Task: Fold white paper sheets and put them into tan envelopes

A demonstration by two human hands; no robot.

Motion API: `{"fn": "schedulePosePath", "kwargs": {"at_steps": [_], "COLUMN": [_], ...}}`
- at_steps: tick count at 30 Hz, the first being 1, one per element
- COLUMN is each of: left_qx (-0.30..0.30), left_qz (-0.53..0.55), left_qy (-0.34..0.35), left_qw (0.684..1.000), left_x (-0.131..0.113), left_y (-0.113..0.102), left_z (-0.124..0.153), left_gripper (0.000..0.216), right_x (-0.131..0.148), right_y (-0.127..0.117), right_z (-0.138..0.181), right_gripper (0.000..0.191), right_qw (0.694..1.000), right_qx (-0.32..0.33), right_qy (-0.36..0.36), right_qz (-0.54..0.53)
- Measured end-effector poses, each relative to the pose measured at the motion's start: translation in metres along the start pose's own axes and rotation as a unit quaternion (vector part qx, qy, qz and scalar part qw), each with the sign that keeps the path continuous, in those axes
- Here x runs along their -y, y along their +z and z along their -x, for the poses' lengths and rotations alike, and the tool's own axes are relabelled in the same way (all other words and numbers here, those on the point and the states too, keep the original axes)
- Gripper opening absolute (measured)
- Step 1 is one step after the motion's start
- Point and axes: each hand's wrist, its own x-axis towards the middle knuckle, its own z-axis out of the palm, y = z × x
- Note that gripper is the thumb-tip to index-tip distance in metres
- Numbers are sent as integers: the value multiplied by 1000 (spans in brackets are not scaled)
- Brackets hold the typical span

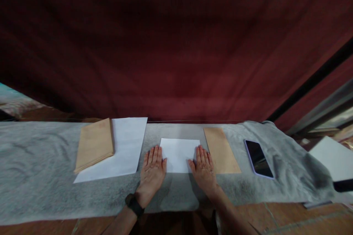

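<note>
My left hand (152, 170) lies flat, fingers together and stretched out, on the grey cloth (41, 169) at the left edge of a small folded white paper (179, 153). My right hand (203, 169) lies flat the same way at the paper's right edge, its thumb touching the paper. Both hands hold nothing. A black band sits on my left wrist (135, 204). Right of my right hand lies a single brown envelope (221, 150).
A stack of brown envelopes (94, 144) rests on a large white sheet (121, 150) at the left. A phone (258, 158) lies face up at the right. More white paper (332, 158) sits at the far right. A dark red curtain (176, 44) hangs behind.
</note>
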Motion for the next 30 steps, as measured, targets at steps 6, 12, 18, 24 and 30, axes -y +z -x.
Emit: {"fn": "schedulePosePath", "kwargs": {"at_steps": [6, 12, 18, 24, 30], "left_qx": [-11, 54, 48, 19, 4], "left_qz": [54, 56, 42, 26, 2], "left_qy": [55, 98, 86, 46, 1], "left_qw": [997, 992, 994, 998, 1000], "left_x": [-28, -56, -51, -33, -18], "left_y": [3, 22, 30, 30, 26], "left_z": [-23, -42, -46, -47, -44], "left_gripper": [59, 56, 58, 57, 57], "right_x": [13, 35, 33, 19, 6], "right_y": [1, 11, 19, 21, 24], "right_z": [-25, -48, -49, -49, -43], "right_gripper": [55, 51, 51, 56, 62], "right_qw": [999, 992, 996, 999, 1000], "right_qx": [35, 98, 78, 29, 0], "right_qy": [0, -13, -5, 6, 17], "right_qz": [-42, -81, -49, -20, 2]}}
